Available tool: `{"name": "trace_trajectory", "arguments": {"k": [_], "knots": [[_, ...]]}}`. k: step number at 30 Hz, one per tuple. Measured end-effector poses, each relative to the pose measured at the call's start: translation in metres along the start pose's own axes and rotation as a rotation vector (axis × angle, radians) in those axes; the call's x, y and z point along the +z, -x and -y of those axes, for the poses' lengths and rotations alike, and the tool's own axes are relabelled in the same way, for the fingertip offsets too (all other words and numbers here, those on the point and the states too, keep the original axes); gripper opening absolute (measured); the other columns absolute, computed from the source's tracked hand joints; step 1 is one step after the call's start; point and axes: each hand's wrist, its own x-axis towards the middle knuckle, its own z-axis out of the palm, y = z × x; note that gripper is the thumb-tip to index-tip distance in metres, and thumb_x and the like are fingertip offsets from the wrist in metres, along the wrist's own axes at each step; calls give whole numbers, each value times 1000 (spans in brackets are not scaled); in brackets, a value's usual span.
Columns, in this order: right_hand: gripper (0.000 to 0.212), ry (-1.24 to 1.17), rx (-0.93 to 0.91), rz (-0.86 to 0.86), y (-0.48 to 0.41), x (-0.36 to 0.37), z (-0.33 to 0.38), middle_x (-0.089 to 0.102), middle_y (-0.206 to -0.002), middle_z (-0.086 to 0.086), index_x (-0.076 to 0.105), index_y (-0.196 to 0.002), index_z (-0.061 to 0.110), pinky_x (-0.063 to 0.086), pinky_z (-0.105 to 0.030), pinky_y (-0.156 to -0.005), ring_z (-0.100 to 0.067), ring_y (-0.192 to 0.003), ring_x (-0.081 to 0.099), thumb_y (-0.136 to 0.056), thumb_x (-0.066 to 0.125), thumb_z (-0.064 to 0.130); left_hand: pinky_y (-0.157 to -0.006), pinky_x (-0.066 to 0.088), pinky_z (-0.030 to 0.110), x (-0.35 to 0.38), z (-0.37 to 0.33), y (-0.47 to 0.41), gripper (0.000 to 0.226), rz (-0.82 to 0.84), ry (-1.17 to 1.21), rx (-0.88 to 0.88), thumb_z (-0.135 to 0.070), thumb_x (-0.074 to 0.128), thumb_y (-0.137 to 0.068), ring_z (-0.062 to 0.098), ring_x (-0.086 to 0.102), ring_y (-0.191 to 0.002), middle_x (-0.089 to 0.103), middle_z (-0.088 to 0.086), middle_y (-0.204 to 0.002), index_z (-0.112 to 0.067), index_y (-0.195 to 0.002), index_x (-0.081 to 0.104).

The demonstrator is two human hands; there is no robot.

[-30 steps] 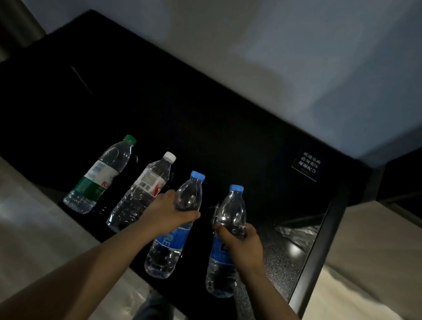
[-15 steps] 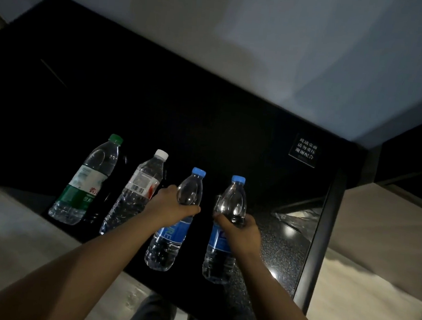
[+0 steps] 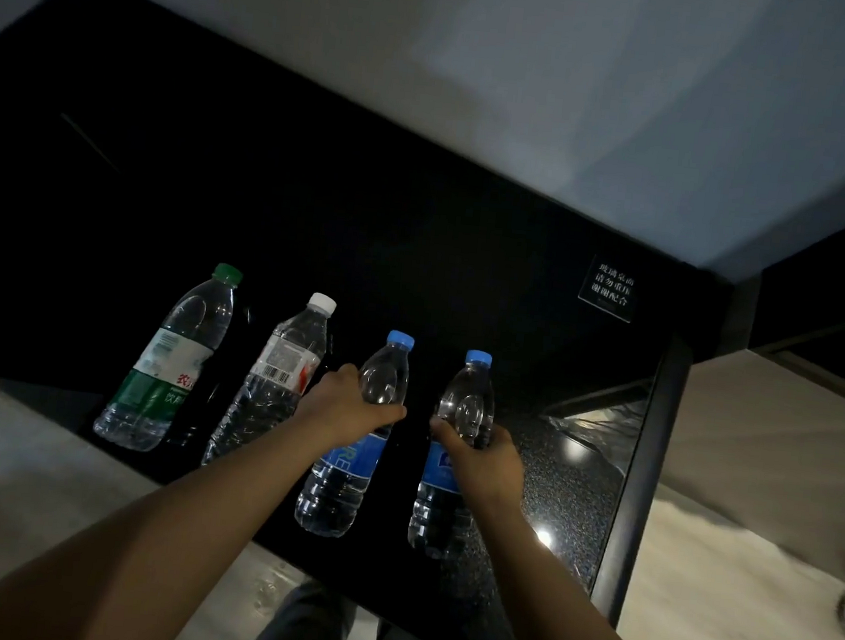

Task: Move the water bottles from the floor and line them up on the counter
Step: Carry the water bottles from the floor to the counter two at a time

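four water bottles stand in a row on the black counter (image 3: 417, 247). my left hand (image 3: 350, 408) is wrapped around the left blue-capped bottle (image 3: 351, 447); my right hand (image 3: 485, 455) is wrapped around the right blue-capped bottle (image 3: 453, 457). the green-capped bottle (image 3: 168, 362) and the white-capped bottle (image 3: 275, 383) stand to their left, untouched.

We see four bottles standing in a row on the counter (image 3: 419, 226), across the lower middle of the frame. From left to right: the first bottle (image 3: 168, 362), the second bottle (image 3: 275, 383), the third bottle (image 3: 351, 447) and the fourth bottle (image 3: 449, 472). Our left hand (image 3: 350, 408) is on the third, our right hand (image 3: 487, 455) on the fourth. A small sign (image 3: 612, 289) lies on the counter at right, behind the row. The wall (image 3: 537, 73) fills the top of the frame, the floor (image 3: 756, 481) the lower corners.
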Motion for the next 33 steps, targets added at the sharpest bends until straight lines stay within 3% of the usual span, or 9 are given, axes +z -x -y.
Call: {"name": "trace_trajectory", "arguments": {"k": [2, 7, 12, 16, 19, 23, 26, 30, 33], "knots": [[53, 31, -4, 4, 0, 0, 1, 70, -95, 4, 60, -110, 18, 47, -22, -59, -13, -84, 68, -71, 79, 49, -86, 52, 37, 0, 0, 1, 69, 2, -5, -3, -58, 71, -72, 19, 59, -100, 60, 4, -114, -14, -121, 50], [54, 99, -18, 2, 0, 1, 3, 67, -98, 4, 58, -112, 17, 42, -20, -54, -8, -79, 63, -73, 78, 49, -75, 46, 31, 2, 2, 5, 73, -32, -6, -26, -58, 70, -73, 17, 57, -97, 58, 3, -114, -13, -124, 46], [66, 214, -2, -37, -1, 4, 1, 55, -120, -9, 55, -119, 15, 55, -38, -83, -23, -99, 61, -71, 74, 57, -74, 46, 30, 4, 2, 6, 76, -20, -4, -72, -58, 70, -74, 19, 56, -96, 57, 5, -117, -12, -129, 43], [73, 317, -6, -36, -1, 3, 3, 60, -117, -12, 50, -123, 11, 55, -40, -82, -26, -99, 63, -74, 69, 62, -88, 49, 38, 8, -1, 7, 82, -14, 23, -129, -58, 69, -75, 28, 55, -110, 49, 13, -129, -12, -135, 37], [72, 316, -22, -32, 1, -1, 2, 61, -114, -10, 47, -123, 13, 55, -42, -83, -26, -99, 63, -73, 71, 59, -99, 42, 41, 7, -5, 9, 82, -63, -126, -118, -62, 65, -76, 30, 48, -121, 47, 15, -133, -11, -135, 39], [65, 336, -84, 1, 7, -5, -1, 58, -114, -8, 49, -121, 13, 51, -34, -77, -22, -96, 59, -74, 74, 51, -88, 46, 38, 5, -9, 11, 77, -56, 20, -107, -48, 69, -80, 32, 50, -116, 38, 18, -135, -9, -137, 34], [62, 366, -146, -15, 10, -8, -2, 56, -115, -9, 49, -119, 12, 45, -30, -71, -18, -91, 55, -75, 74, 47, -82, 46, 35, 0, -11, 13, 73, -53, 33, -64, -43, 69, -81, 30, 52, -113, 42, 17, -131, -8, -135, 35], [63, 416, -190, -46, 14, -13, 0, 53, -116, -7, 47, -120, 13, 43, -29, -70, -14, -88, 49, -75, 75, 46, -73, 42, 31, -7, -11, 23, 63, -68, 25, -4, -41, 68, -82, 20, 46, -94, 40, 14, -126, -8, -128, 39], [58, 471, -231, -73, 19, -18, 5, 55, -115, -6, 48, -119, 14, 46, -29, -69, -16, -90, 55, -76, 74, 45, -75, 42, 30, -15, -11, 34, 62, -79, -23, 64, -41, 68, -82, 23, 45, -102, 38, 14, -129, -10, -127, 39]]}}
